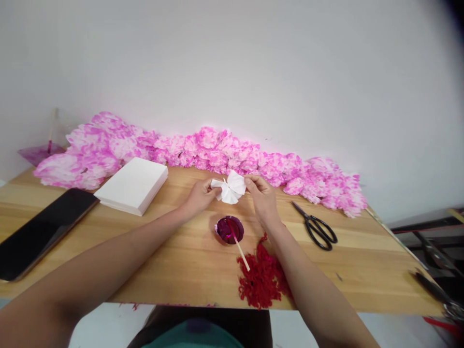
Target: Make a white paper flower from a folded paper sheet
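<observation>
The person's 2 bare hands meet at the middle of the work: the left hand pinches the left edge of a small, white, pleated paper piece between thumb and fingers, and the right hand grips its right edge with the fingertips. The paper piece lies directly between the hands, fanned open, its longer spread running roughly left to right; both hands touch it, so neither is nearer. Just below, towards the body, a small, round, dark magenta cup holds glossy magenta liquid and 1 thin, pale stick, which leans out towards the body and the right. Beside the right forearm sits a tangled, red, fibrous heap. Black-handled metal scissors lie further right on the pale wooden table. To the left are a thick, white, rectangular paper stack and a black, flat phone. Beyond them, ruffled pink-and-white paper flowers line the wall.
</observation>
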The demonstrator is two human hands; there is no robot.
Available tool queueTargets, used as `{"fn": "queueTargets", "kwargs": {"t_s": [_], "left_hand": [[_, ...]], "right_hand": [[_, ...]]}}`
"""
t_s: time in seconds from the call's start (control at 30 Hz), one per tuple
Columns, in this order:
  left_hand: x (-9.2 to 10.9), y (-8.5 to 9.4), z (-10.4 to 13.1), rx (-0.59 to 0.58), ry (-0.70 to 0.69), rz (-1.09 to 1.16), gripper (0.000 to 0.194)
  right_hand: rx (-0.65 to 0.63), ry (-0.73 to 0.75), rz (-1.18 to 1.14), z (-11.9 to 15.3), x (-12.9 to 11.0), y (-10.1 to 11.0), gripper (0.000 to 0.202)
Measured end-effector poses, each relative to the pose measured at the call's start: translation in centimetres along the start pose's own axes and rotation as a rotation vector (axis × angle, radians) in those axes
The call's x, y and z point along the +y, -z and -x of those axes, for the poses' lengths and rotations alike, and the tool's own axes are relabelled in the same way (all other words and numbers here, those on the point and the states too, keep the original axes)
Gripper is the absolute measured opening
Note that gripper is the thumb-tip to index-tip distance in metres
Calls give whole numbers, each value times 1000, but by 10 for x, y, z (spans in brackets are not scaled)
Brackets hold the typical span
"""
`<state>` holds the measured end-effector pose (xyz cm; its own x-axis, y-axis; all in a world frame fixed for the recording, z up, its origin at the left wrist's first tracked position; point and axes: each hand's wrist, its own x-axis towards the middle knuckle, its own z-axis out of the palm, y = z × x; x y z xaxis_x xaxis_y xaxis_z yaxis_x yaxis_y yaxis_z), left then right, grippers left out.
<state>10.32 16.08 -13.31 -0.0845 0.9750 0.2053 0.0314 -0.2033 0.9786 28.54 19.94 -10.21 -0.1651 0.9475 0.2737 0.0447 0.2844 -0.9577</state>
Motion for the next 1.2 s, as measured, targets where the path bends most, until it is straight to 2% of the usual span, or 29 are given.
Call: {"fn": "queueTargets", "kwargs": {"t_s": [0.1,0.2,0.37,0.53,0.57,0.67,0.73,0.93,1.1,1.2], "left_hand": [[1,0,-2,25,13,10,12],[3,0,-1,33,2,9,12],[3,-1,1,34,1,-35,11],[9,-2,4,83,10,-141,7],[11,-2,5,95,14,-158,7],[16,-3,7,119,8,-205,11],[16,-3,8,117,-16,-240,14],[12,-3,11,62,-127,-384,19],[17,-3,12,70,-254,-409,11],[19,-4,10,79,-252,-280,46]], "right_hand": [[-17,29,40,0,0,2,30],[-92,36,35,0,2,2,34],[-149,-3,74,1,8,-1,25],[-218,228,341,8,-3,-4,22],[-245,267,399,10,-7,-5,26],[-316,318,520,14,-15,-8,54],[-316,324,563,16,-16,-10,61],[-190,258,535,13,-7,-9,42],[-200,100,301,7,4,-4,23],[-210,42,164,6,7,-3,23]]}}
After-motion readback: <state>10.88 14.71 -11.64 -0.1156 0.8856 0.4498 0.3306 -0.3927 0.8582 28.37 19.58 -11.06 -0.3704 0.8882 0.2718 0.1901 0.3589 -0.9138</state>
